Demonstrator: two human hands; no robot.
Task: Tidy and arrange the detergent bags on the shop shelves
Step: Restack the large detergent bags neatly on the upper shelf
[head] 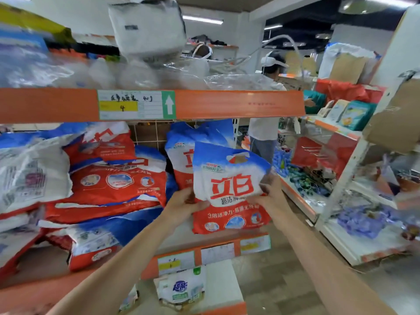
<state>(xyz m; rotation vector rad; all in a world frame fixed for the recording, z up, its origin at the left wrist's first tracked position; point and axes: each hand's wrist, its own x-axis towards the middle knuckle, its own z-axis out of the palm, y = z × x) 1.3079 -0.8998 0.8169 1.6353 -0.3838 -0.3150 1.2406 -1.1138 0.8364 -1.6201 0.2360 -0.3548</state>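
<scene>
gripping one upright detergent bag (229,189), left hand (183,206), right hand (268,196).

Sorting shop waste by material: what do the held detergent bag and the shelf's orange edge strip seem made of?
Held detergent bag: looks like glossy printed plastic film, wrinkling where the left hand and right hand grip it, with a punched handle hole. Orange edge strip: smooth and slightly shiny, probably a plastic label rail, though painted metal is possible.

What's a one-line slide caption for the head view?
Both hands, left hand and right hand, hold a detergent bag upright at the shelf edge.
</scene>
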